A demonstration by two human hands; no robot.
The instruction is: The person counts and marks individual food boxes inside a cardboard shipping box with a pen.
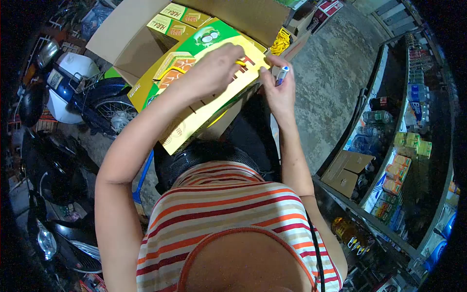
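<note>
A person bends over a large yellow and green box, which lies slanted across the near edge of an open cardboard carton, its lowest corner over the person's lap. Smaller boxes sit toward the carton's far left corner, and a bundle of yellow rope is by its right corner. A yellow cord shows on the box's face. The slanted box could slide toward the lap if its lower end has little support, and the cord could slip off the corner if its tension slackens. The marker pen might drop or leave a stray mark, since that hand has other work at the corner; whether it is capped is unclear. The left hand reaches across the face from the left, elbow bent outward, back of the hand up, fingers curled together over the cord. The right hand rises at the box's right corner, forearm nearly straight, pen held against the palm, thumb and forefinger close together; whether they pinch cord is hard to tell.
</note>
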